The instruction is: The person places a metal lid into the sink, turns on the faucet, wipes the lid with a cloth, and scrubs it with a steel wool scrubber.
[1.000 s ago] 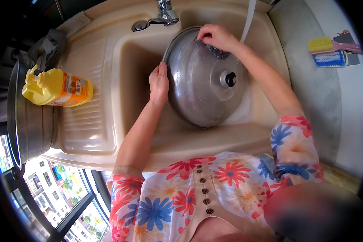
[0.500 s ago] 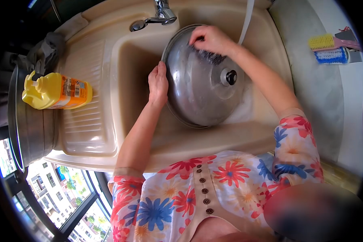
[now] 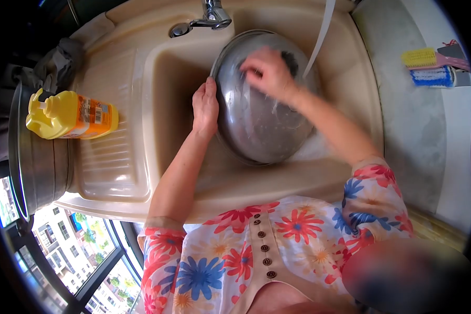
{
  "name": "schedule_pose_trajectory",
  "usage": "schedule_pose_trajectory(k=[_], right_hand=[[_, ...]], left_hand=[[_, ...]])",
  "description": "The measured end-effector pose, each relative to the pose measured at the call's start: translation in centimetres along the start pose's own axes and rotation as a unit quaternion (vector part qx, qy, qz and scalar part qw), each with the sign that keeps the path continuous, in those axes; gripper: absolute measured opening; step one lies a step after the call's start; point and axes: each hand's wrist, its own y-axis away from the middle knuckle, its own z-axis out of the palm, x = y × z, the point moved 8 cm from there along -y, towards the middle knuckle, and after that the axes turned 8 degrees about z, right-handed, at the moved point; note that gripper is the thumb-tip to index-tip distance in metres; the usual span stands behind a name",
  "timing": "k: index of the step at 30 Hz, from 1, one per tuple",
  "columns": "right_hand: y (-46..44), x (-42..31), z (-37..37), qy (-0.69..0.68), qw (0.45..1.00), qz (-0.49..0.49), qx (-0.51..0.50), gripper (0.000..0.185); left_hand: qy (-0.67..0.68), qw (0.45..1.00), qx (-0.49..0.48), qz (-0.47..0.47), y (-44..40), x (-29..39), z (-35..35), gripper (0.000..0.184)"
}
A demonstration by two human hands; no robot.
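Note:
A large domed metal pot lid (image 3: 256, 128) rests tilted in the beige sink, its surface wet and shiny. At its left rim, my left hand (image 3: 205, 107) grips the edge, thumb up along the rim. My right hand (image 3: 271, 76) is on the upper part of the dome, slightly smeared by motion, its fingers curled. Dark grey mesh, which looks like a steel wool scourer (image 3: 290, 63), shows beside that hand against the lid. My right forearm hides the lid's black knob.
A chrome faucet (image 3: 213, 15) stands behind the sink (image 3: 159, 120). A pale strip, a water stream or hose, comes down at right. On the ribbed drainboard lies a yellow pump bottle (image 3: 70, 116), beside a large metal pot (image 3: 42, 162). Two brushes (image 3: 429, 68) lie on the right ledge.
My right hand has moved down over the lid, and the forearm now covers the knob. The scourer shows farther right and higher. My left hand keeps its hold on the rim.

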Motion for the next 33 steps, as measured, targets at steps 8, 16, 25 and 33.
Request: schedule_pose_trajectory(k=[8,16,25,33], right_hand=[[-0.6,0.0,0.0,0.017,0.999,0.039,-0.012,0.014],[-2.2,6.9,-0.4,-0.092,0.975,0.202,-0.015,0.015],[-3.0,8.5,-1.1,-0.081,0.972,0.217,-0.02,0.011],[-2.2,10.7,-1.2,-0.103,0.957,0.266,0.049,0.011]], left_hand=[[-0.014,1.0,-0.005,0.005,-0.7,-0.5,-0.1,0.049],[-0.014,1.0,-0.005,-0.002,-0.5,-0.3,0.1,0.049],[-0.033,0.999,0.018,-0.001,0.3,0.7,0.2,0.049],[-0.038,0.999,0.02,-0.008,0.7,1.0,0.2,0.05]])
